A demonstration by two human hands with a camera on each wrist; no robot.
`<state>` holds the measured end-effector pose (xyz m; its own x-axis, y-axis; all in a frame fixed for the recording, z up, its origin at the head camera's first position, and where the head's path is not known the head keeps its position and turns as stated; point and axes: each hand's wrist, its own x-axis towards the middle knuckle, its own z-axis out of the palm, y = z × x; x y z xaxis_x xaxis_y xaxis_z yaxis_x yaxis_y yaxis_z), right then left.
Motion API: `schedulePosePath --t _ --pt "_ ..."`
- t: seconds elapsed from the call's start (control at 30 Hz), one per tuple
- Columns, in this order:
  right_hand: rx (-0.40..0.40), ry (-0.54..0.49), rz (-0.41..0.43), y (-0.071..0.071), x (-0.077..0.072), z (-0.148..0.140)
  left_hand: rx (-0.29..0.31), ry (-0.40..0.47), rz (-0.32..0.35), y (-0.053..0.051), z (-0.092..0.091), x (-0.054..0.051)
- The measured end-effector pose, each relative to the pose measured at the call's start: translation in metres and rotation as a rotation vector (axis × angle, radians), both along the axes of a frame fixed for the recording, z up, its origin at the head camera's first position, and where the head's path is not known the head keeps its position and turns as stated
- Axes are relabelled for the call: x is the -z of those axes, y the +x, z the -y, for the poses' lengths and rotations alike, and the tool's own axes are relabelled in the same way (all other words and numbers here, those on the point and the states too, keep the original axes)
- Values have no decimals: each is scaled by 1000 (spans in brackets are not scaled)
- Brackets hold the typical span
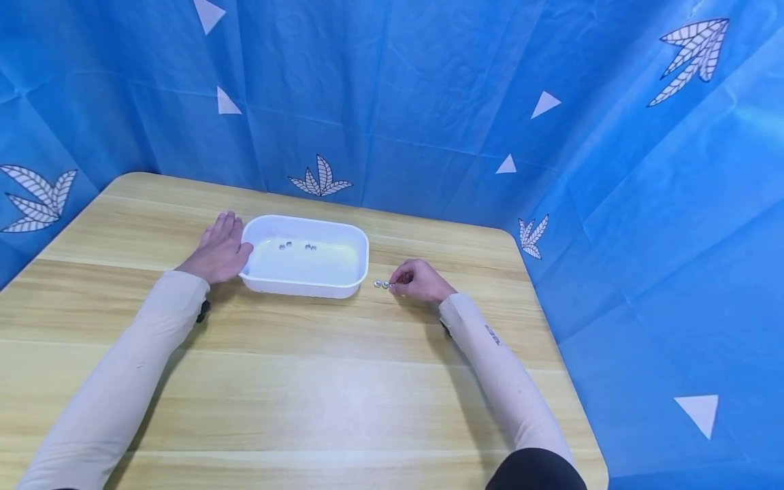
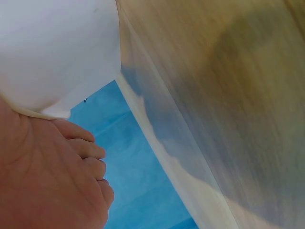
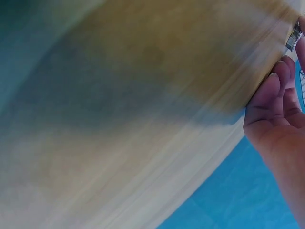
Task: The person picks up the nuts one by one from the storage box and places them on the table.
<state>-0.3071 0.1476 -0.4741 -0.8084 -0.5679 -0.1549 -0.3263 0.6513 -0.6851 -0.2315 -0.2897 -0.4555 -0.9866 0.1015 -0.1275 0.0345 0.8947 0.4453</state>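
Observation:
A white plastic tub stands on the table with several small silver metal pieces lying inside it. At the tub's left end rests my left hand, its fingers straight and its thumb at the rim; in the left wrist view the palm is against the tub's wall. To the right of the tub, my right hand pinches a small silver metal piece at its fingertips, partly hidden by them. Beside those fingertips, two more shiny pieces lie on the wood in a short row.
The light wooden table has rounded corners. A blue patterned curtain hangs along its back and sides, close to the edges.

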Motion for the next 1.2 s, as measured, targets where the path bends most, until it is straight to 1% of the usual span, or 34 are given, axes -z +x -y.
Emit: schedulePosePath --t 0.27,0.43,0.57,0.7,0.93,1.2 --pt "-5 4 10 2 -7 0 2 -1 6 0 -1 -1" --pt "58 -13 27 -1 -7 -3 0 -9 6 1 -1 -1" --pt "111 -34 -19 -3 -9 -2 0 -9 4 1 -2 -1" --pt "150 -78 -74 -6 -15 0 1 -10 7 0 -1 -2" --pt "157 -149 -158 -9 -32 9 2 -11 8 0 0 -1" --pt "153 -190 -186 -8 -48 26 4 -16 8 0 -1 -3"
